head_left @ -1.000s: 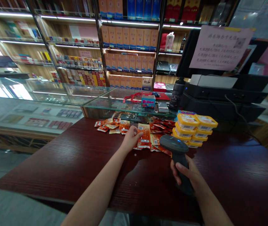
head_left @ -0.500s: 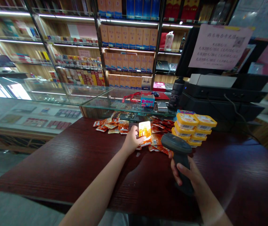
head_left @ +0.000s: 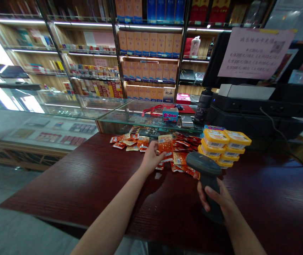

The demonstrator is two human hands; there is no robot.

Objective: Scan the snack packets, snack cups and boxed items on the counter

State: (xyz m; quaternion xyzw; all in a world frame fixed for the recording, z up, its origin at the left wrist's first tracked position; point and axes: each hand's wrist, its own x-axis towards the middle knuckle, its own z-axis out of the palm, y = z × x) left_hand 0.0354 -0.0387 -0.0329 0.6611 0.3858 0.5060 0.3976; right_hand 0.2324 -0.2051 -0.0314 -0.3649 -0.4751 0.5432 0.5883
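My left hand [head_left: 152, 158] pinches an orange snack packet [head_left: 165, 144] by its side, holding it upright with a small barcode showing. In my right hand [head_left: 215, 196] is a dark barcode scanner [head_left: 204, 164], its head pointing toward the packet. More orange packets [head_left: 180, 158] lie in a pile just right of the held one, partly behind the scanner. Another group of snack packets [head_left: 130, 140] is spread out to the left. Yellow-lidded plastic tubs [head_left: 224, 143] stand stacked behind and right of the scanner.
Everything lies on a dark wooden counter [head_left: 93, 180]. A glass display case [head_left: 130, 115] runs behind it, bearing a small blue-and-pink box [head_left: 170, 115] and a red lanyard [head_left: 152, 110]. A black bottle [head_left: 203, 106] and a monitor with a paper notice [head_left: 254, 53] stand back right.
The bright light on the held packet is gone, so its orange front now shows clearly. The whole view has shifted slightly; both hands keep their grips.
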